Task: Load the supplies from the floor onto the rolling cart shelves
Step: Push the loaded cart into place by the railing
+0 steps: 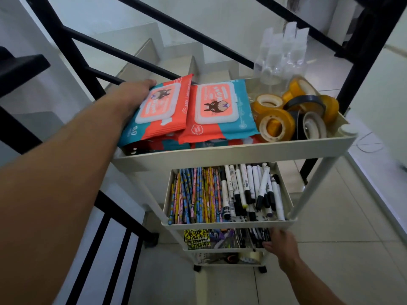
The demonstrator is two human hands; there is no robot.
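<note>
Left hand is at the tilted wipes pack on the cart top shelf, apparently seating it. Its fingers are hidden, so grip cannot be told. Right hand reaches among pens on the third shelf, and any pinch is indiscernible.

Black metal railing cuts diagonally across upper left and top centre. Its upright balusters show at lower left, and a heavier black post slants down the upper right. Behind the bars, pale stairs climb toward the top centre, backed by a white wall. Light grey tiled floor fills the lower right, with dark grout lines visible, and a thin white cord lies looped on it at the right edge.
</note>
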